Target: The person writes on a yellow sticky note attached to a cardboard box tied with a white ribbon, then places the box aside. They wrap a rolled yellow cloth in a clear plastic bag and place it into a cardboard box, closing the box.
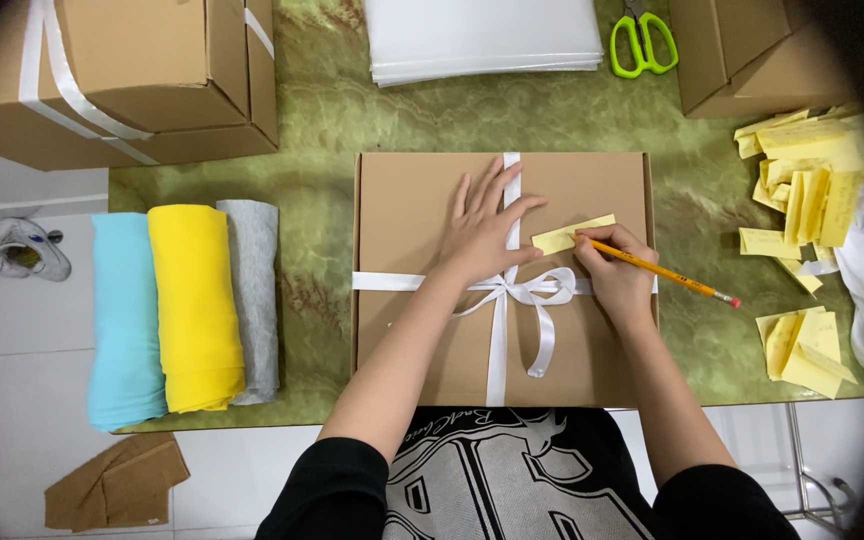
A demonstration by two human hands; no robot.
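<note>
A flat brown cardboard box (412, 330) lies on the green table, tied crosswise with a white ribbon (498, 340) knotted in a bow. My left hand (487, 228) rests flat and spread on the lid, over the ribbon. My right hand (614, 275) grips a yellow pencil (672, 274) with a pink eraser, its tip touching a small yellow paper note (564, 236) that lies on the lid right of the ribbon.
Rolled cloths in light blue (124, 320), yellow (195, 305) and grey (252, 295) lie at the left. Ribboned cardboard boxes (122, 80) stand back left, another box (742, 55) back right. White sheets (482, 38), green scissors (642, 42) and several yellow notes (807, 185) surround the box.
</note>
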